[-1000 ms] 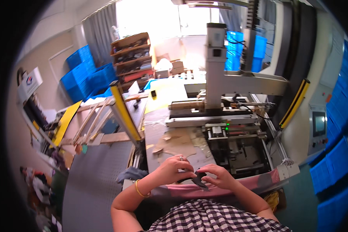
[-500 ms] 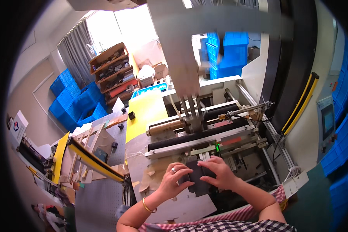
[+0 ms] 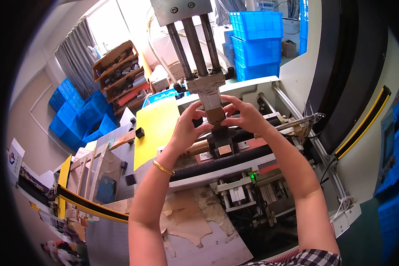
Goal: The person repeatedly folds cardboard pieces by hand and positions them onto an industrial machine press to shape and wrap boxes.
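Note:
Both my arms reach forward into the machine. A tan block (image 3: pixel 214 114) hangs below the metal ram (image 3: pixel 204 82). Just beneath it is a dark grey piece (image 3: pixel 221 134) that looks like card, partly hidden by block and fingers. Left of it, my left hand (image 3: pixel 189 126) has its fingers and thumb curled in against the piece and the block. My right hand (image 3: pixel 245 116) mirrors this on the right, its thumb close to the block's lower end. Exactly where the fingertips grip is hard to make out. A gold bangle (image 3: pixel 163 167) circles my left wrist.
A black roller (image 3: pixel 195 171) lies across the machine nearer me, with a green light (image 3: pixel 252 176) beside it. A yellow sheet (image 3: pixel 155 128) covers the left surface. Black-and-yellow bars (image 3: pixel 93 203) flank both sides. Blue crates (image 3: pixel 257 46) stand behind.
My hands have moved forward from the near bench, where they held a dark grey card piece, up to the ram. The ram was blurred and lower; now it is sharp and higher.

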Motion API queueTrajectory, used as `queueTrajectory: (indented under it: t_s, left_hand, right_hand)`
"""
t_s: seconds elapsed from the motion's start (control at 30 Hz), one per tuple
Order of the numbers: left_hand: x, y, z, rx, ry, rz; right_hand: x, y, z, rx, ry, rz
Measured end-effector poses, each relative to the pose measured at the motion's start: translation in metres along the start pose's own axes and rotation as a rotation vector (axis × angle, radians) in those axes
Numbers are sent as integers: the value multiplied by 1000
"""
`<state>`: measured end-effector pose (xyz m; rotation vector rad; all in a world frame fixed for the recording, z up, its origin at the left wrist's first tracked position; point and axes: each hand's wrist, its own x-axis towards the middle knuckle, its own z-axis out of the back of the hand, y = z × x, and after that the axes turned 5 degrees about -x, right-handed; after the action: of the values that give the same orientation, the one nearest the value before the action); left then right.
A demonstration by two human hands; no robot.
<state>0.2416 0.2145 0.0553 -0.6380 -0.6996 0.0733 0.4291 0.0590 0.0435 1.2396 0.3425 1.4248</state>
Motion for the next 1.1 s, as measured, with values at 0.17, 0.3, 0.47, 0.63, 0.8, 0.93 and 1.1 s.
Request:
queueTrajectory:
  t_s: [0.17, 0.3, 0.47, 0.63, 0.8, 0.93, 1.1]
  left_hand:
    - [-6, -27, -10, -8, -99, -43]
    - [-91, -77, 2, -85, -72, -20]
    - [-280, -126, 73, -62, 59, -21]
    - [-518, -140, 166, 262, -558, 625]
    - [-931, -172, 194, 838, -956, 1436]
    - [-1119, -309, 174, 988, -1144, 2171]
    - [-1134, -346, 187, 910, -996, 2380]
  right_hand:
    - [-11, 17, -4, 225, -291, 53]
    - [-119, 47, -64, 505, -296, 104]
    - [-287, 118, -212, 114, 494, -54]
    - [-337, 187, -291, 455, 712, -326]
    - [-331, 237, -387, 357, 915, -109]
    - [-328, 252, -460, 302, 1141, -38]
    - [-313, 307, -525, 213, 1295, 11]
